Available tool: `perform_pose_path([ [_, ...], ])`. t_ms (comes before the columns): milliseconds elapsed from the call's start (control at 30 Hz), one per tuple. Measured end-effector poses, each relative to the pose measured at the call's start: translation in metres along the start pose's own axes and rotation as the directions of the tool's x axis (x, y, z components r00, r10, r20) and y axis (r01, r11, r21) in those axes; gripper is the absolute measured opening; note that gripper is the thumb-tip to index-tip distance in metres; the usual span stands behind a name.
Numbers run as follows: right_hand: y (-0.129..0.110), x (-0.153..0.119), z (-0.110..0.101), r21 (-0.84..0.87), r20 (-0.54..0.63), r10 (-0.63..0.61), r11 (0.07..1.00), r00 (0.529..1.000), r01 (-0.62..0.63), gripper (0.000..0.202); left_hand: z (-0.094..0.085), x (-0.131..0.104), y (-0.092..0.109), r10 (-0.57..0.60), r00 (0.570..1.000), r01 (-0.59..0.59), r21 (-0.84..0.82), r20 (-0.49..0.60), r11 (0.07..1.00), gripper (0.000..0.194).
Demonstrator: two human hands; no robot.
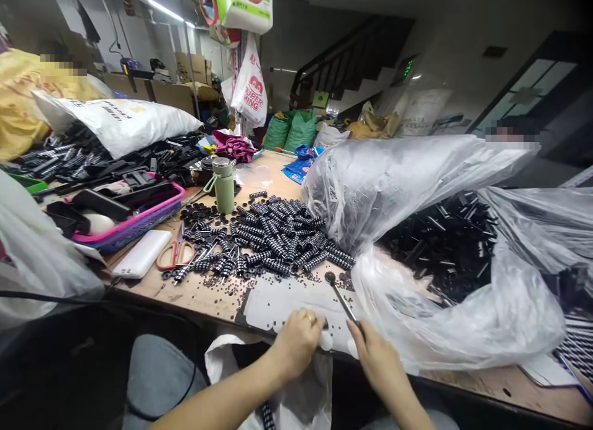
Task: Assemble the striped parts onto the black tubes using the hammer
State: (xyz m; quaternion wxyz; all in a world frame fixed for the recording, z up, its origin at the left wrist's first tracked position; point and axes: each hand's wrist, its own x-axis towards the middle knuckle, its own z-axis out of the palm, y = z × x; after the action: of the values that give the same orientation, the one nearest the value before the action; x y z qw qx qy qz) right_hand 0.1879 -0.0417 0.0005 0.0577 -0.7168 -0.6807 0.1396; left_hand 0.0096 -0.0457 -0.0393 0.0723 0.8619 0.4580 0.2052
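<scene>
Right hand closed round the handle of a slim metal tool; its round dark head points away over the grey sheet at the bench edge. Left hand curled, fingers drawn in, at the sheet's near edge; what it grips, cannot tell. Black-and-white ribbed cylinders heaped just beyond, scissors to their left.

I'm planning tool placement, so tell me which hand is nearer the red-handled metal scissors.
Left. The left hand is to the right of the scissors and nearer the camera; the right hand, holding a slim, round-ended metal tool, is farther right.
</scene>
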Motion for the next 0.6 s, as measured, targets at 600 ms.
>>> perform_pose_path([
  [600,0.022,0.052,0.019,-0.081,-0.356,-0.178,0.984,0.917,0.159,0.029,-0.036,0.070,-0.111,0.155,0.985,-0.173,0.341,0.079,0.924,0.024],
])
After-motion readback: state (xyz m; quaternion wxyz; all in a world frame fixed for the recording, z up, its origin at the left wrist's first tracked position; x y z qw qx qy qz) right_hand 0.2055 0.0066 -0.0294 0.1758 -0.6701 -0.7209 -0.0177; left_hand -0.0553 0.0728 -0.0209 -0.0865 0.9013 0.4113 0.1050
